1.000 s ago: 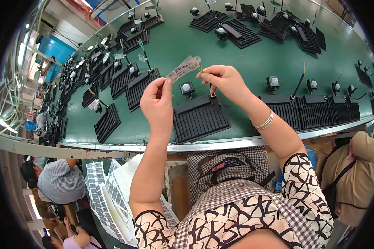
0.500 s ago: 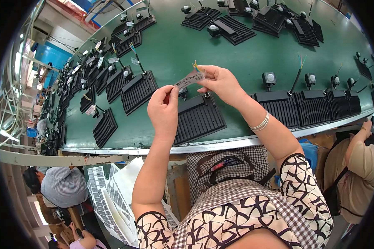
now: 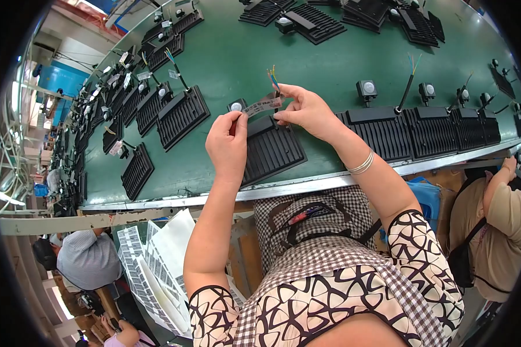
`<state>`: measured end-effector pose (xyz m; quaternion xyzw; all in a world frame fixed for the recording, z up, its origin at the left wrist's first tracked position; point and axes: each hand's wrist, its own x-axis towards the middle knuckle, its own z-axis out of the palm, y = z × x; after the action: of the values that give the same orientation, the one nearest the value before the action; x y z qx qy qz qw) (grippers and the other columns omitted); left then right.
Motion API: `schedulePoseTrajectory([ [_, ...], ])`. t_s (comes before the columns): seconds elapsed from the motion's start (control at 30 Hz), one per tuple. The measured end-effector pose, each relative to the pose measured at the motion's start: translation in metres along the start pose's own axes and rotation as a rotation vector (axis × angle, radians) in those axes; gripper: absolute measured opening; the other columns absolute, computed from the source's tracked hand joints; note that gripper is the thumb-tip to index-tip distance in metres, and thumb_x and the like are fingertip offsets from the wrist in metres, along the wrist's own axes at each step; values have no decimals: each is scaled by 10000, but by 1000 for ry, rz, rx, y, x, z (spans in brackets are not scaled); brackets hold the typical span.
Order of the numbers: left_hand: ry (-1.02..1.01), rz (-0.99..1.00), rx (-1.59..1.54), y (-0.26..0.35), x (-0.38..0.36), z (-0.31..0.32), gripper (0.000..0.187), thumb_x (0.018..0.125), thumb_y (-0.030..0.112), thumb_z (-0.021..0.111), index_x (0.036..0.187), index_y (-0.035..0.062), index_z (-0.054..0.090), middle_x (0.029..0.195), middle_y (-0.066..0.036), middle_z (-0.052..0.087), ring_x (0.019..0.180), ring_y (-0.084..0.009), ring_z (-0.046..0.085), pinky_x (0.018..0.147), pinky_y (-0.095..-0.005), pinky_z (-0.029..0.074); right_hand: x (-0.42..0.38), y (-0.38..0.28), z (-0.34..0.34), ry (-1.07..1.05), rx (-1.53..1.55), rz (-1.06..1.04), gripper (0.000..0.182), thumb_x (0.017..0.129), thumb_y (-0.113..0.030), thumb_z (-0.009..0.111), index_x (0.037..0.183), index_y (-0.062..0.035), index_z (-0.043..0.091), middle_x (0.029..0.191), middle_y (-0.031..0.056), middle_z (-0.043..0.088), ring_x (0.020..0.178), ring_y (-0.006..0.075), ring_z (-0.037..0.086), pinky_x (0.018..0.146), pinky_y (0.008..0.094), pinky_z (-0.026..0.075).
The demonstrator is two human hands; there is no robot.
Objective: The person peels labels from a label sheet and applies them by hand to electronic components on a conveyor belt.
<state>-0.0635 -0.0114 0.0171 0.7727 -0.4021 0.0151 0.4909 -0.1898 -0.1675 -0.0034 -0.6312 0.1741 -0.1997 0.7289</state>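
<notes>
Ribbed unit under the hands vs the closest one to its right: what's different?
Label: the centre unit has a printed label held at its cable; the right-hand unit shows none on its cable.
Spacing: the centre unit sits apart; the right-hand one adjoins its neighbour.
View: the centre unit's sensor is partly hidden, the right-hand unit's fully visible.
Shared: black ribbed bodies, white-domed sensors, coloured wire ends.

A big green table (image 3: 223,69) fills the middle. Past its left end are a pale wall (image 3: 78,32), a big blue thing (image 3: 63,81) and white light (image 3: 10,201). Brown boxes (image 3: 107,302) sit below that end. Blue plastic (image 3: 425,200) is under its near edge, on the right.
</notes>
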Motion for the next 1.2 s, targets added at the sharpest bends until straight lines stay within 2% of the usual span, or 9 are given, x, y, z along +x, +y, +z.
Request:
schedulePoseTrajectory([
  [0.3, 28, -4, 14, -17, 3, -8, 111, 876, 109, 693, 900, 3, 674, 746, -50, 601, 631, -135, 545, 607, -275, 449, 12, -4, 1, -34, -83, 82, 448, 862, -96, 707, 1262, 47, 566, 864, 38, 665, 731, 92, 638, 699, 235, 533],
  [0.4, 24, 8, 24, -17, 3, -9, 114, 874, 112, 697, 900, 4, 676, 744, -49, 601, 631, -134, 549, 608, -274, 451, 16, -5, 4, -33, 67, 102, 325, 848, -113, 732, 1121, 41, 646, 848, 48, 673, 663, 92, 628, 652, 227, 528],
  [0.5, 33, 8, 27, -20, 4, -9, 114, 872, 115, 700, 897, 6, 678, 740, -49, 600, 626, -134, 546, 605, -274, 450, 21, -2, 2, -36, 20, 102, 242, 863, -115, 718, 1043, 40, 675, 835, 40, 668, 662, 92, 624, 651, 227, 533],
  [0.8, 26, -22, 1, -22, 8, -9, 117, 868, 130, 704, 888, 16, 685, 726, -47, 595, 616, -134, 539, 594, -276, 440, 15, -2, 8, 66, -85, 13, 215, 870, -138, 711, 1013, 21, 690, 839, 46, 683, 675, 92, 637, 647, 219, 524],
  [1.0, 11, -44, 65, -23, 10, -9, 148, 875, 171, 696, 890, 25, 691, 728, -51, 605, 627, -146, 557, 609, -292, 448, 15, 10, 14, 164, -101, -99, 201, 884, -132, 686, 993, 36, 681, 816, 55, 689, 627, 88, 633, 627, 220, 519],
  [1.1, 25, -42, 121, -25, 15, -6, 160, 878, 186, 691, 890, 27, 692, 729, -52, 612, 632, -153, 561, 615, -299, 450, 16, 10, 27, 250, -108, -99, 186, 890, -125, 671, 974, 41, 675, 802, 56, 688, 607, 93, 632, 611, 225, 516],
  [1.2, 57, -77, 99, -25, 20, -7, 165, 881, 189, 687, 887, 25, 692, 730, -52, 619, 630, -157, 558, 611, -303, 446, 17, 5, 35, 263, -101, -23, 170, 916, -109, 654, 998, 40, 655, 867, 42, 673, 663, 79, 623, 635, 208, 532],
])
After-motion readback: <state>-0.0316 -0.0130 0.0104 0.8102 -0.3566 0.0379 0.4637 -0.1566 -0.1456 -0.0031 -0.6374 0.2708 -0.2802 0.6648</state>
